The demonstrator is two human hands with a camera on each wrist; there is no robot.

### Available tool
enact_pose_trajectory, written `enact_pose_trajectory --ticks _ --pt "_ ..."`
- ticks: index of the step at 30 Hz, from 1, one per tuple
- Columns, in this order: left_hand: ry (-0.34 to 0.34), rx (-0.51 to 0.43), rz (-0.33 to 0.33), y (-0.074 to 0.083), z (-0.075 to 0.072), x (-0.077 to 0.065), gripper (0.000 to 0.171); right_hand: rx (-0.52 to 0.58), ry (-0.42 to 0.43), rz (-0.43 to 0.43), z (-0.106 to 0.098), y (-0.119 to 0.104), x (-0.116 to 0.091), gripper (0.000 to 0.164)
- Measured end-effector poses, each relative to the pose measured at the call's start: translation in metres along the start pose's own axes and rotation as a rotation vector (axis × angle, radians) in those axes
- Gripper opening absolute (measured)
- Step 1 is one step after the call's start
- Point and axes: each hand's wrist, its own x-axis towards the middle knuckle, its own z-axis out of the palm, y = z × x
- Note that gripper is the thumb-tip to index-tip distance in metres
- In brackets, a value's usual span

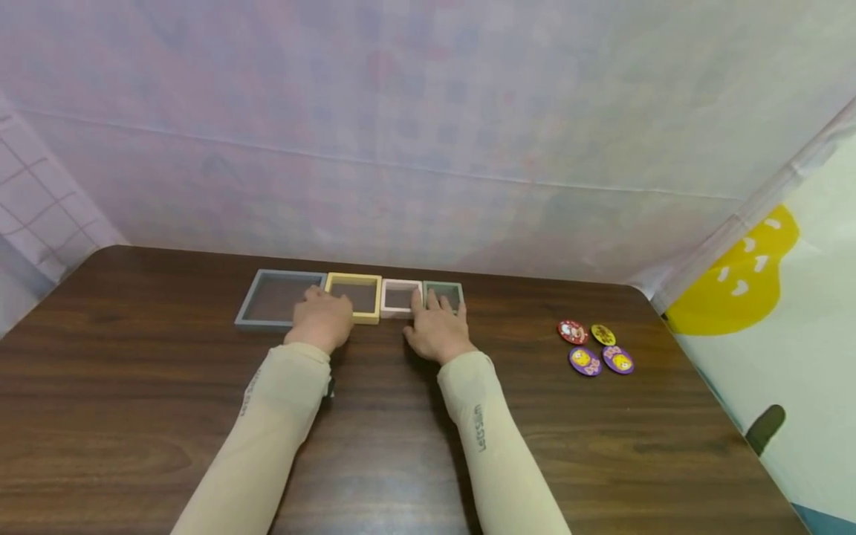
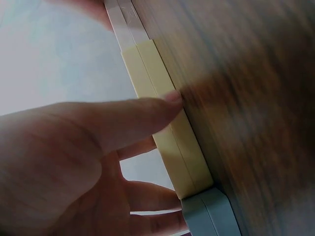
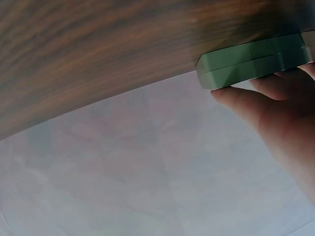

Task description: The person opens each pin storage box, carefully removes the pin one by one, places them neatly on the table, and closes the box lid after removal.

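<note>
Four square-cornered trays stand side by side near the table's far edge, largest at left: blue-grey tray [image 1: 264, 325], yellow tray [image 1: 366, 319], white tray [image 1: 393, 313] and green tray [image 1: 443, 284]. At the yellow tray's near left corner, my left hand [image 1: 319, 319] grips its front wall. The left wrist view shows the thumb [image 2: 142, 118] across that wall, with fingers on the other side beside the blue-grey tray. My right hand [image 1: 438, 331] spreads over the white and green trays, fingers extended. One fingertip meets the green tray's upper edge in the right wrist view.
On the right of the brown wooden table [image 1: 401, 446] lie a red round badge [image 1: 573, 332], a yellow one [image 1: 603, 334] and two purple ones [image 1: 585, 362]. A pale patterned sheet [image 1: 428, 134] hangs behind the table's far edge.
</note>
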Motion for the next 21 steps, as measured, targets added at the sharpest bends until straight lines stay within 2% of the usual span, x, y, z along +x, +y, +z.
enact_pose_trajectory --ticks 8,15,18,21 --pt "0.007 -0.011 -0.014 -0.003 0.001 -0.002 0.049 0.010 0.000 -0.015 0.004 -0.003 0.002 0.069" --pt "-0.016 -0.045 -0.022 -0.004 0.002 -0.007 0.057 0.004 -0.028 -0.030 0.002 -0.001 -0.002 0.073" --pt "-0.018 -0.097 -0.014 -0.004 -0.003 -0.008 0.060 0.067 -0.034 -0.042 -0.003 0.002 -0.007 0.080" --pt "0.022 -0.184 -0.005 -0.003 -0.010 -0.011 0.066 0.185 -0.014 -0.040 -0.013 0.006 -0.013 0.088"
